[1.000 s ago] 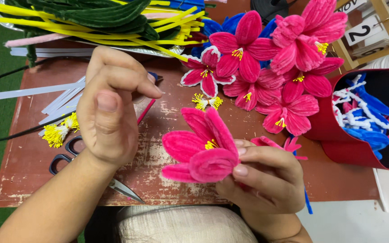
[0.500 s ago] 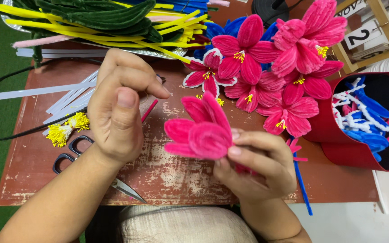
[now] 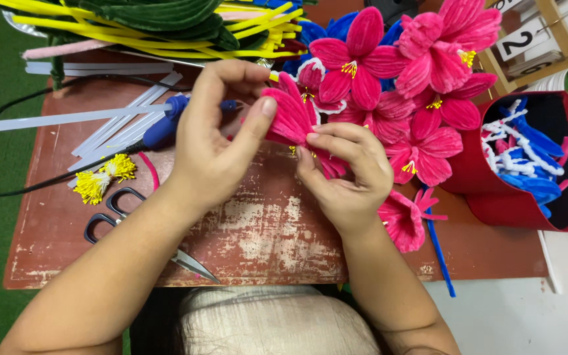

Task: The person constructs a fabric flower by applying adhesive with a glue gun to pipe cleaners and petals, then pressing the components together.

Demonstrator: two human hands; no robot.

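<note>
Both hands pinch one pink flower [image 3: 294,118] above the worktop [image 3: 258,223]. Left hand [image 3: 215,154] has thumb and fingers closed on the upper petals; right hand [image 3: 350,174] fingers are closed round the base. Risk: too tight a squeeze could crush or bend a petal, or shift the yellow stamens. Long axis looks tilted, bloom pointing up-left, base down-right; the stem is hidden.

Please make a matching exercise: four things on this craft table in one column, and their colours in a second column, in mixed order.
Things:
1. scissors
2. bundle of stamens
3. round box
4. flower held in both hands

Colours:
A. pink
B. red
C. black handles
D. yellow

Pairs: 1-C, 2-D, 3-B, 4-A
</note>
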